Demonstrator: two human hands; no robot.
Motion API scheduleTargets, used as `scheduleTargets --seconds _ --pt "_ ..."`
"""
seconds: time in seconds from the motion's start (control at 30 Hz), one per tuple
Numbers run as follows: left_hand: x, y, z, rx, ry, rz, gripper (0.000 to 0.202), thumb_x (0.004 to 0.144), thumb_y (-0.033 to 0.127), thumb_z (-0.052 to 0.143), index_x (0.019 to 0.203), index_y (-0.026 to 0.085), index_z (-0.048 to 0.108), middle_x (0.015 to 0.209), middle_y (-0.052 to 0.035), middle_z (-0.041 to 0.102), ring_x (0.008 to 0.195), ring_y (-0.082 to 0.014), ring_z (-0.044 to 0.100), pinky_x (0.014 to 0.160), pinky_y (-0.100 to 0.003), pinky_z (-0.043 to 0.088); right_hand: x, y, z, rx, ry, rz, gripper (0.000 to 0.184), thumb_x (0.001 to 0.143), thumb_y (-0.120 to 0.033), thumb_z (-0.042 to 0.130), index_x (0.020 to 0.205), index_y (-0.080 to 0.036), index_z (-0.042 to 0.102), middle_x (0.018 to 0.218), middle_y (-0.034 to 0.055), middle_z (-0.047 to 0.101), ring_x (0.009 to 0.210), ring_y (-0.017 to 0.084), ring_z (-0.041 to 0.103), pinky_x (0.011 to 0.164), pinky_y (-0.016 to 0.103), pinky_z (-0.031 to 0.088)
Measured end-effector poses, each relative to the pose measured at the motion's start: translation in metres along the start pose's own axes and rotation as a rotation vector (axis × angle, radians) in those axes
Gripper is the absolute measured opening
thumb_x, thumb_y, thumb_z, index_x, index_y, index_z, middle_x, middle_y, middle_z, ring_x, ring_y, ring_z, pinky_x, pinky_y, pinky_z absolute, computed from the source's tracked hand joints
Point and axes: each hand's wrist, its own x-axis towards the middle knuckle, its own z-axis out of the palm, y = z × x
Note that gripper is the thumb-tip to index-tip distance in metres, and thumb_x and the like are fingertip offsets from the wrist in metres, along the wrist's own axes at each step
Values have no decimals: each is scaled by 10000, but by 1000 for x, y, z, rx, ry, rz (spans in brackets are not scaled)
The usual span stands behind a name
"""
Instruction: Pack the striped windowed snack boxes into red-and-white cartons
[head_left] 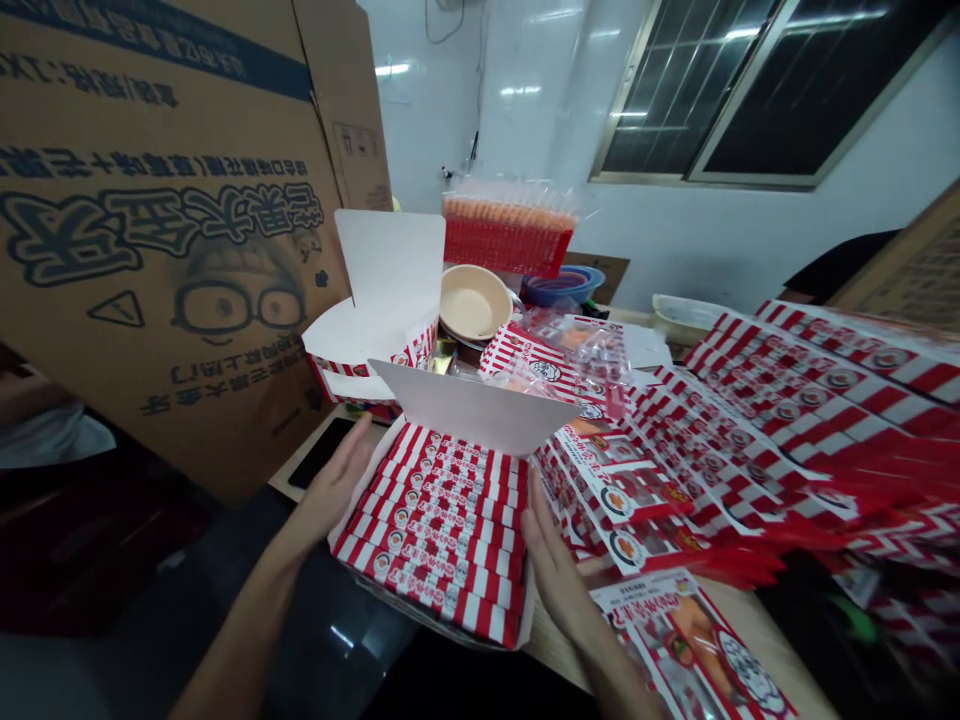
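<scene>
Nearest the camera, the left hand (330, 490) is laid flat and open against the left side of the open carton (480, 415), and the right hand (555, 570) is pressed against its right side with the fingers straight. Nothing is gripped in either hand; the carton is simply held between the two palms. The carton is seen at the near edge of the surface (765, 640), seemingly overhanging it, and is filled with rows of striped packs (442, 540) up to its raised white flap. The step in hand is judged to be the steadying or squaring of a filled carton. Any further move would call for even pressure from both sides and support underneath, since the near end appears to be carried by little. A flat printed sleeve (690, 650) is cut off by the lower edge beside the right wrist. Further out, fanned stacks of sleeves (750, 430) are spread to the right, blurred towards the frame edge. A dark phone-like slab (322, 452) is half hidden behind the left hand. Beyond it a second carton (375, 340), a beige bowl (475, 300) and a wrapped red stack (506, 230) are seen. The carton's base and underside cannot be made out. A large cardboard box (165, 230) blocks whatever lies to the left.
</scene>
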Motion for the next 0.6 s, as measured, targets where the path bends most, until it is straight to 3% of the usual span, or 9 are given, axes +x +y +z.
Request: scheduleTargets --seconds 0.07,0.13,0.23,0.33,0.4,0.47,0.53,0.6 --pt "5 -8 4 -223 -85 -109 572 897 546 229 1386 256 290 1435 -76 336 1318 -249 302 1038 -471 326 2 -3 7 -110 39 -30 782 851 -633 214 1440 -172 -13 1510 21 -64 1375 153 -80 1116 392 -69" --pt "3 -14 15 -271 -195 -89 563 909 529 166 1406 273 232 1443 -63 321 1326 -236 282 1033 -465 338 7 -6 13 -283 78 -83 838 831 -640 292 1439 -111 63 1508 78 -19 1376 195 -74 1116 411 -62" --pt "-5 -16 32 26 -187 18 591 903 509 242 1413 211 216 1475 -80 235 1363 -230 171 1091 -471 224 17 -7 17 -519 75 -125 886 785 -660 383 1393 -29 252 1479 175 137 1377 268 13 1116 443 -16" --pt "-17 -13 44 383 -194 70 615 881 495 319 1380 135 298 1476 -100 216 1377 -248 87 1112 -481 136 25 -6 10 -646 29 -144 850 801 -664 328 1357 -21 336 1447 185 235 1369 291 100 1111 481 23" --pt "-23 -13 49 448 -170 70 584 880 472 327 1349 126 357 1468 -103 249 1377 -254 107 1109 -474 159 29 -1 1 -613 18 -161 782 833 -634 272 1361 -62 349 1446 148 262 1368 275 118 1112 491 27" --pt "-25 -16 51 351 -58 68 490 886 425 330 1263 148 473 1415 -102 373 1346 -252 236 1095 -459 214 33 9 -10 -423 5 -171 700 869 -583 214 1395 -127 289 1453 107 269 1363 234 162 1117 474 91" --pt "-18 -21 52 177 80 64 381 881 374 350 1102 180 591 1216 -96 569 1205 -244 437 1037 -442 316 36 21 -20 -182 -56 -189 634 893 -530 202 1427 -189 183 1457 78 275 1349 186 219 1110 439 169" --pt "-3 -27 53 41 171 55 321 859 325 388 1078 194 584 1016 -77 625 996 -214 551 910 -403 431 40 33 -27 -56 -86 -209 621 894 -492 266 1434 -216 131 1474 63 236 1353 164 198 1112 414 164"
